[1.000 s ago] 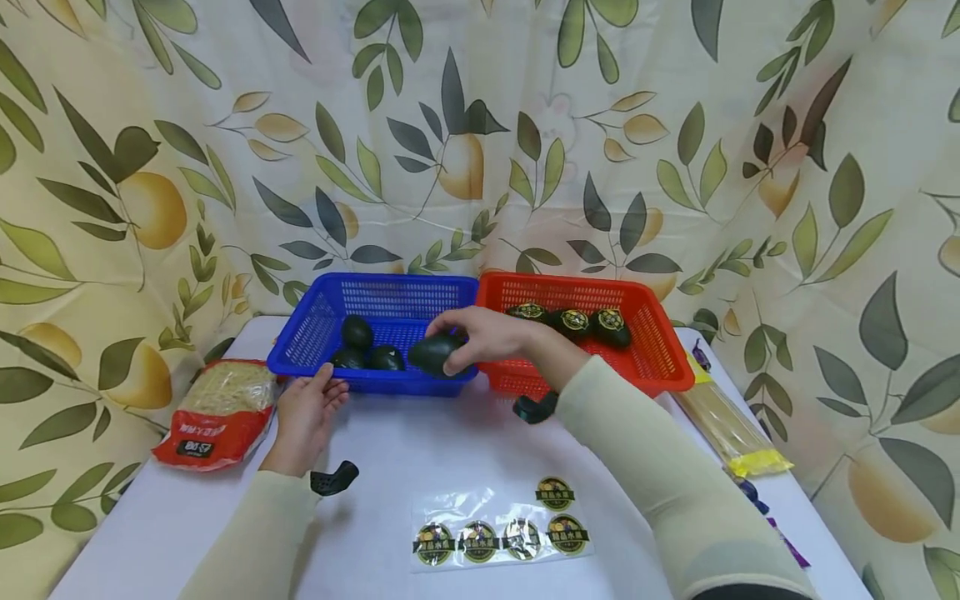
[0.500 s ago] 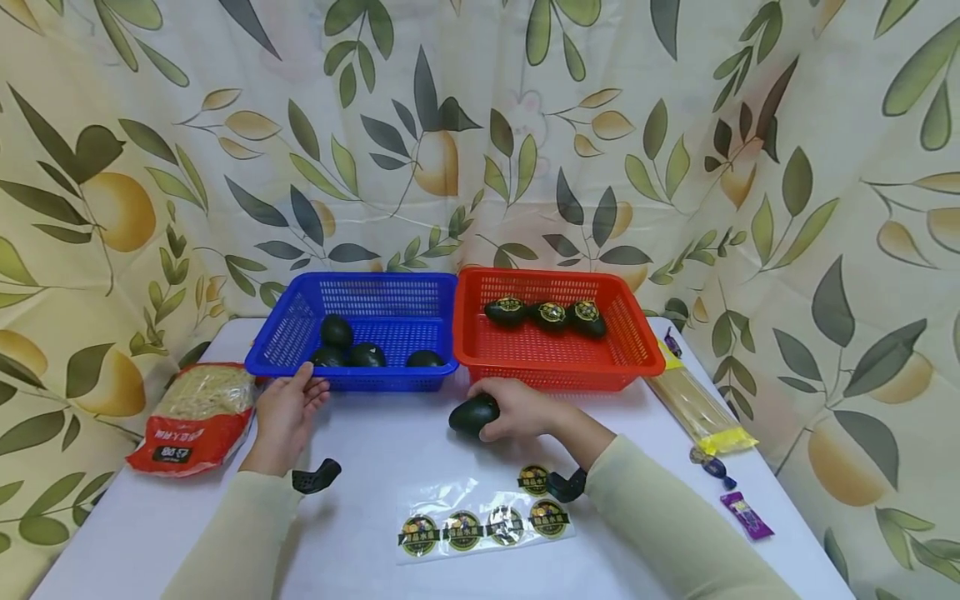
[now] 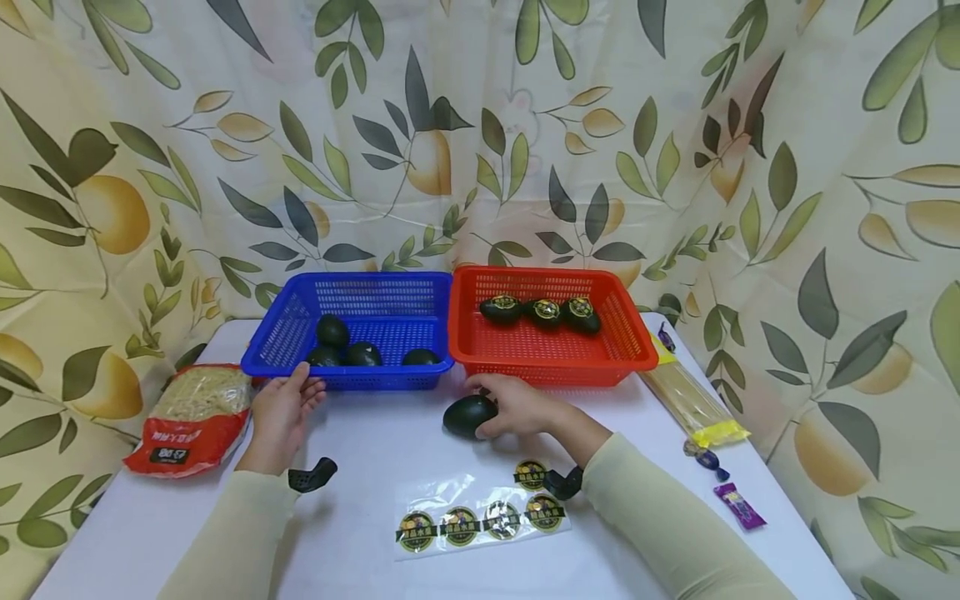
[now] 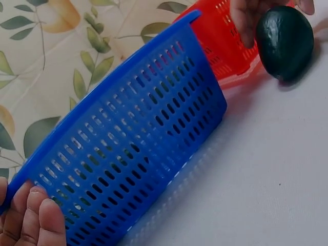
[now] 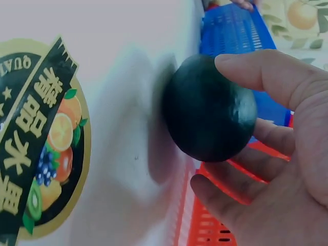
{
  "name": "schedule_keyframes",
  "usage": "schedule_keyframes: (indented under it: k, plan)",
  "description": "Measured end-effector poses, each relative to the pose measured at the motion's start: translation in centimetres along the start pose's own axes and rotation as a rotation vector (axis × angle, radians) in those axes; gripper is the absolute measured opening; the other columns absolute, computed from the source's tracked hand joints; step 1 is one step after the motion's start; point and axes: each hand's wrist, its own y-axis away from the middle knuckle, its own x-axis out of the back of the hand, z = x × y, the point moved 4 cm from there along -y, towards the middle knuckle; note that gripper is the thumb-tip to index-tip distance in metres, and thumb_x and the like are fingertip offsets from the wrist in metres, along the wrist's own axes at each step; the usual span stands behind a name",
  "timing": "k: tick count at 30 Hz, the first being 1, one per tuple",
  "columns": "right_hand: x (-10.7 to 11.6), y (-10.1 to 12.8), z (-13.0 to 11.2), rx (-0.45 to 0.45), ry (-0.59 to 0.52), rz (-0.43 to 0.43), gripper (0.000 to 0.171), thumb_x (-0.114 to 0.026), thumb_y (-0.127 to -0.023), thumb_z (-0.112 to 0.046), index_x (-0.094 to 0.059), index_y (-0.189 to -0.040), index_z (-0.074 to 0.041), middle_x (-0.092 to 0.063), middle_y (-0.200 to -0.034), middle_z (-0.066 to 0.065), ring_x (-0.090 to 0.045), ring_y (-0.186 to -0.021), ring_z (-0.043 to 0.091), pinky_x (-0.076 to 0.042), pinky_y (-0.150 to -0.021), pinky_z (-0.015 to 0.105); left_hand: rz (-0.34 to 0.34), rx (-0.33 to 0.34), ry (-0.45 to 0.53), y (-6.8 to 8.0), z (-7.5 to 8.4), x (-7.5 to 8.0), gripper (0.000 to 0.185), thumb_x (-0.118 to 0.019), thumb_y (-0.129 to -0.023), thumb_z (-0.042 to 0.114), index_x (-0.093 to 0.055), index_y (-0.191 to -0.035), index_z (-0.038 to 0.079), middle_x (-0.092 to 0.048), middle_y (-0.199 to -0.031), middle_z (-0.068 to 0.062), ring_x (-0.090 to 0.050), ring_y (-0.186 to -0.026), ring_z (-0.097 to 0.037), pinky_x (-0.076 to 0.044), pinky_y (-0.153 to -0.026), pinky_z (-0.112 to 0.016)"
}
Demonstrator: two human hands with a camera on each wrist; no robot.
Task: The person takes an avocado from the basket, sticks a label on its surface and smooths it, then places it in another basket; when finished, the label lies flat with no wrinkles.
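White worktop (image 3: 375, 467) | right hand (image 3: 517, 406) grip curls round dark avocado (image 3: 468, 416) just before red basket (image 3: 551, 333) | left hand (image 3: 281, 412) grip loose, fingers touching blue basket (image 3: 352, 329) beside red basket

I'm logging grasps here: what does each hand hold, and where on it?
Right hand cups the dark avocado on its right side. Left hand touches the blue basket at its front left rim.

Bright, even light; soft shadows; wrist-view blur.
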Motion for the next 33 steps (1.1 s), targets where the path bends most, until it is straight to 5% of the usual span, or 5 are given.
schedule_keyframes:
  k: [13, 18, 23, 27, 33]
  plan:
    - [1.3, 2.7, -0.1, 0.011, -0.025, 0.059, 0.074, -0.083, -0.085, -0.028, -0.05, -0.15, -0.012, -0.057, -0.147, 0.011, -0.055, -0.133, 0.036, -0.047, -0.109, 0.057, -0.074, -0.038, -0.094, 0.6, -1.7, -0.9, 0.045, -0.055, -0.103, 0.052, -0.051, -0.124, 0.013, -0.071, -0.097, 0.004, -0.066, -0.094, -0.012, -0.059, -0.085, -0.023]
    - [2.2, 5.7, 0.2, -0.021, -0.039, 0.102, 0.065, -0.081, -0.088, -0.03, -0.054, -0.146, -0.013, -0.061, -0.139, 0.011, -0.059, -0.125, 0.031, -0.054, -0.102, 0.053, -0.266, -0.289, -0.499, 3.5, -4.8, -4.1, 0.04, -0.062, -0.105, 0.035, -0.063, -0.121, -0.002, -0.072, -0.098, -0.004, -0.065, -0.083, -0.009, -0.057, -0.075, -0.021]
    - [1.9, 8.4, 1.1, -0.018, 0.008, 0.074, 0.049, -0.079, -0.091, -0.025, -0.064, -0.134, -0.008, -0.069, -0.122, 0.011, -0.062, -0.108, 0.025, -0.057, -0.093, 0.043, -0.555, -0.611, -0.936, 9.1, -7.6, -9.0, 0.02, -0.075, -0.096, 0.022, -0.075, -0.11, 0.007, -0.074, -0.096, 0.0, -0.065, -0.085, -0.011, -0.057, -0.076, -0.028]
    - [0.9, 9.8, 1.9, -0.013, 0.069, 0.033, 0.034, -0.079, -0.09, -0.022, -0.072, -0.121, -0.008, -0.071, -0.107, 0.004, -0.061, -0.094, 0.019, -0.054, -0.082, 0.03, -0.787, -0.746, -1.254, 13.1, -10.3, -13.1, 0.03, -0.077, -0.095, 0.031, -0.075, -0.117, 0.012, -0.071, -0.107, 0.002, -0.066, -0.097, -0.015, -0.057, -0.088, -0.037]
    - [-1.0, 10.5, 2.1, -0.034, 0.119, 0.016, 0.033, -0.083, -0.086, -0.02, -0.075, -0.117, -0.013, -0.068, -0.102, -0.003, -0.055, -0.088, 0.012, -0.049, -0.078, 0.027, -0.787, -0.799, -1.552, 15.0, -13.3, -16.9, 0.051, -0.081, -0.088, 0.047, -0.073, -0.127, 0.015, -0.062, -0.11, -0.001, -0.058, -0.098, -0.015, -0.056, -0.092, -0.034]
